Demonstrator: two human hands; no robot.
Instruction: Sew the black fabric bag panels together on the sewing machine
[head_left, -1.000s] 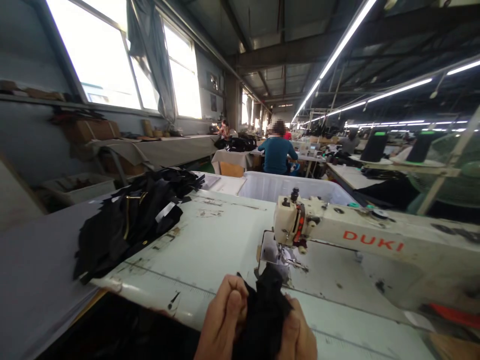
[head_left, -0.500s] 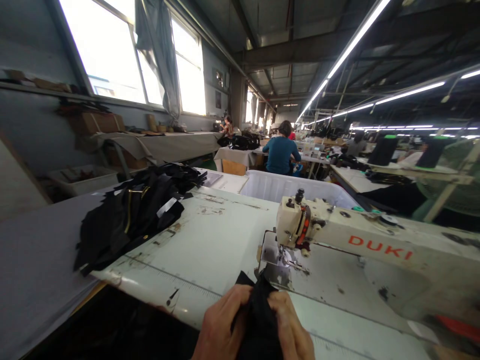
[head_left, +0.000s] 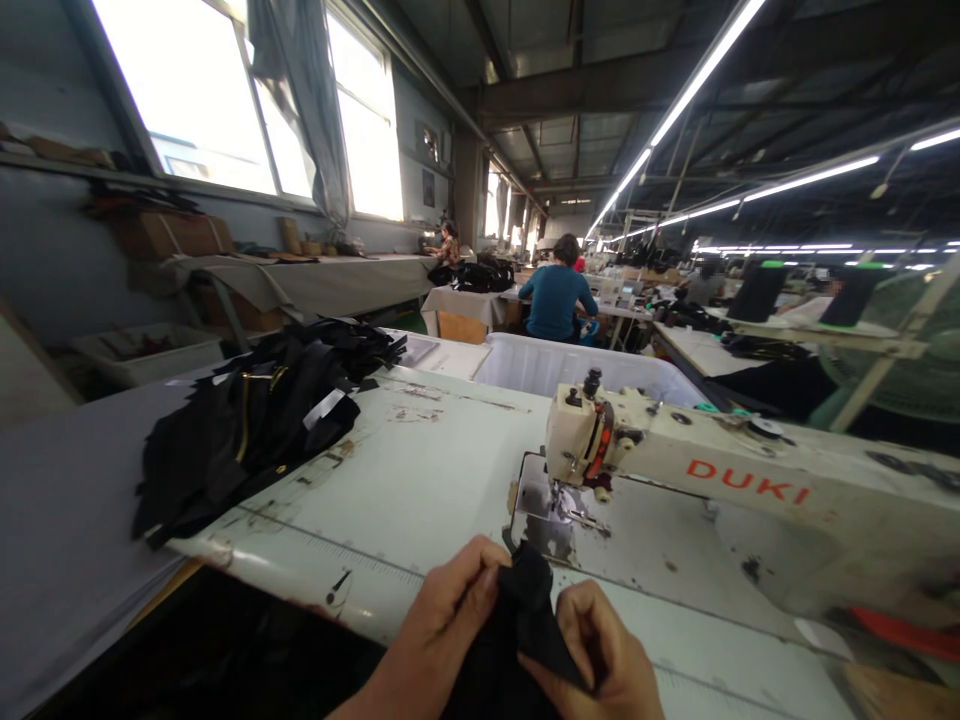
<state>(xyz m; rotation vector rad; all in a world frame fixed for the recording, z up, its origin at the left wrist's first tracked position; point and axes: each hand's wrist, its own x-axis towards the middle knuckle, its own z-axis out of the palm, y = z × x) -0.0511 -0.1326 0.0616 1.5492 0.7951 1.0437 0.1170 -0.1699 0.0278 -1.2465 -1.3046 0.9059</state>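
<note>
A piece of black fabric [head_left: 517,630] is held between my two hands at the front edge of the sewing table [head_left: 442,440]. My left hand [head_left: 442,620] pinches its upper left edge between thumb and fingers. On the other side, my right hand [head_left: 600,650] is closed on a folded edge of the same cloth. Just beyond the fabric stands a sewing machine [head_left: 742,465] marked DUKI, its needle area [head_left: 559,500] lit. The cloth's lower part runs out of the picture, and it lies apart from the presser foot.
A heap of black pieces with gold zippers [head_left: 255,410] lies at the table's left. Behind the machine stands a translucent plastic bin [head_left: 517,360]. A co-worker in a blue top [head_left: 559,300] sits farther back, facing away. Thread cones [head_left: 757,290] stand at right.
My hands have moved apart, the right one shifting rightward and lower. The cloth's top is now folded over and spread between them. The view has shifted slightly.
</note>
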